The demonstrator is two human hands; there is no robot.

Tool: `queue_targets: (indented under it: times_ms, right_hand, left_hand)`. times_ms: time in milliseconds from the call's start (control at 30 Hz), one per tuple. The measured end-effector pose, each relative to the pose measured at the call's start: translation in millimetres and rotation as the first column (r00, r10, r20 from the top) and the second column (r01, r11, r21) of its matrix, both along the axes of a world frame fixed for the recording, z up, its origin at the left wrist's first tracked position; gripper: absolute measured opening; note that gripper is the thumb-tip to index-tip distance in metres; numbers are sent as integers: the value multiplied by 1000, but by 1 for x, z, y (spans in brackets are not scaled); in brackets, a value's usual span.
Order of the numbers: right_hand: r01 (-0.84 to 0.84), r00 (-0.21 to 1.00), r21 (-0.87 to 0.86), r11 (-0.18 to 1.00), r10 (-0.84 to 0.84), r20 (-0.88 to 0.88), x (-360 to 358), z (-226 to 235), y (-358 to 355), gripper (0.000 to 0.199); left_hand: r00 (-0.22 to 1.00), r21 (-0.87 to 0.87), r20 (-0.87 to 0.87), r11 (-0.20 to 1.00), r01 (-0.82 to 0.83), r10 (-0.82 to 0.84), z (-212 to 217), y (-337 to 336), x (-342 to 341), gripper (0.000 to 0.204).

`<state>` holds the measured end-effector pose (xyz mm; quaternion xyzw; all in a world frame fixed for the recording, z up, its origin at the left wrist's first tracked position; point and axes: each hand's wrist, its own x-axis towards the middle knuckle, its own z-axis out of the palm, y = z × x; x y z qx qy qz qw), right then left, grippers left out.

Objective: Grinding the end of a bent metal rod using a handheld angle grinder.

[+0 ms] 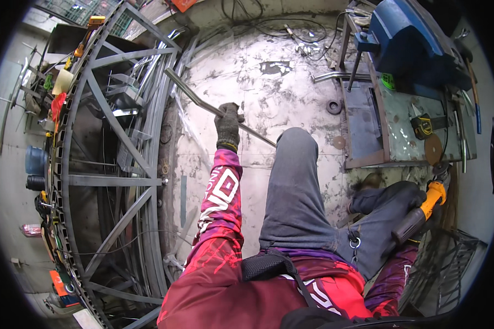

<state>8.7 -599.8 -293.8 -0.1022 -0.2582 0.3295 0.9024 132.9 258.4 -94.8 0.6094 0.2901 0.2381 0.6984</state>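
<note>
My left hand [229, 114], in a dark knitted glove, is wrapped round a long bent metal tube [189, 92]. One end points to the far left; the other runs down toward my raised knee, and where it ends there is hidden. Low on the right, beside my other leg, my right hand [422, 229] is gripping a yellow and black angle grinder [433, 196] by its body. Most of that hand is hidden behind the tool. The grinder's head points away from me, close to a brown disc.
A grey steel truss rack [113, 180] with metal lengths fills the left. At right stands a metal bench [392, 126] bearing a blue machine [409, 41], a tape measure [422, 127] and a brown disc [433, 149]. Another bent tube [332, 75] sits by the bench. Cables [291, 30] lie on the far floor.
</note>
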Motion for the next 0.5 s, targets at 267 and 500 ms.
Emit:
queue_targets:
  times_ms: [267,500]
  right_hand:
    - [-54,998,107,993,51,33,8,-9,5,49]
    - [-120,992,237,964,105,75,39,-37,36,48]
  left_hand:
    - [980,-68,-198,998,-14,0,-40,-2,-25,19]
    - [981,-189,167,980,-65,97,39,18,-2,13]
